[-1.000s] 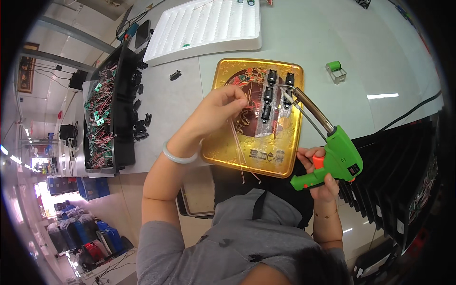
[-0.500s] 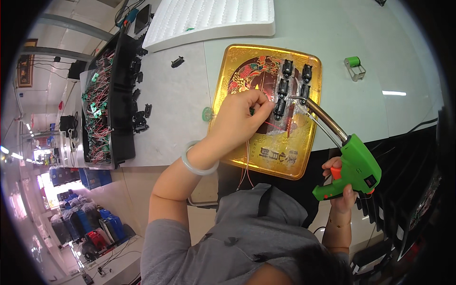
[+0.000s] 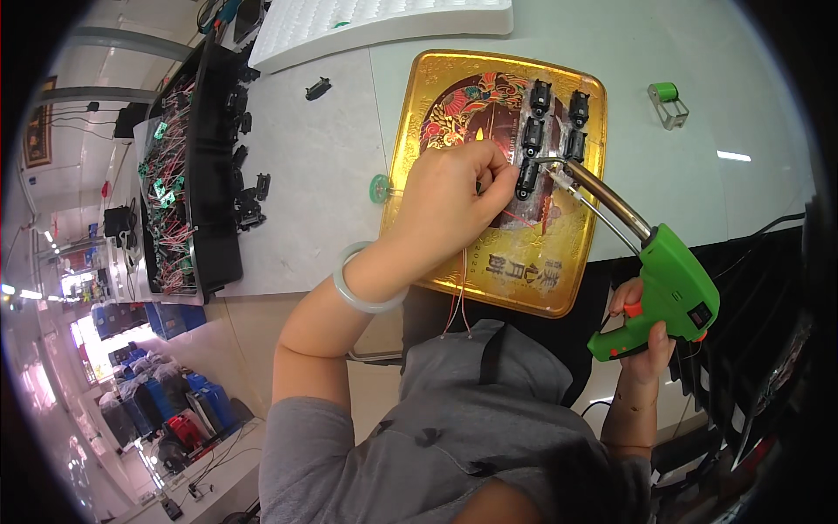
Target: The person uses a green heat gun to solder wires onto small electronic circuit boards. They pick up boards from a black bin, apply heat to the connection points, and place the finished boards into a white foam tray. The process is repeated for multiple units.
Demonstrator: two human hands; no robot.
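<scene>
My left hand (image 3: 456, 196) is closed in a pinch over the gold tin lid (image 3: 532, 297), its fingertips against a small black plastic housing (image 3: 526, 179). Thin red and pale wires (image 3: 463, 279) come out beneath this hand; a dark green bit shows between the fingers, mostly hidden. In my right hand (image 3: 650, 349) is a green soldering gun (image 3: 676, 284) with an orange trigger. Its bent metal tip reaches the upper end of that same housing, and a thin feed tube runs below the barrel. More black housings (image 3: 541, 96) stand in two columns on the lid.
At left, a black bin (image 3: 218, 175) holds green circuit boards with red wires; loose black housings lie along its edge. A white foam tray (image 3: 375, 26) lies at the back. A green spool on a metal stand (image 3: 669, 106) is at right, a green disc (image 3: 379, 189) beside the lid.
The whole scene has shifted a little as my view moved. The soldering gun's tip has come slightly closer to the lowest left housing. My left hand keeps its pinch beside it.
</scene>
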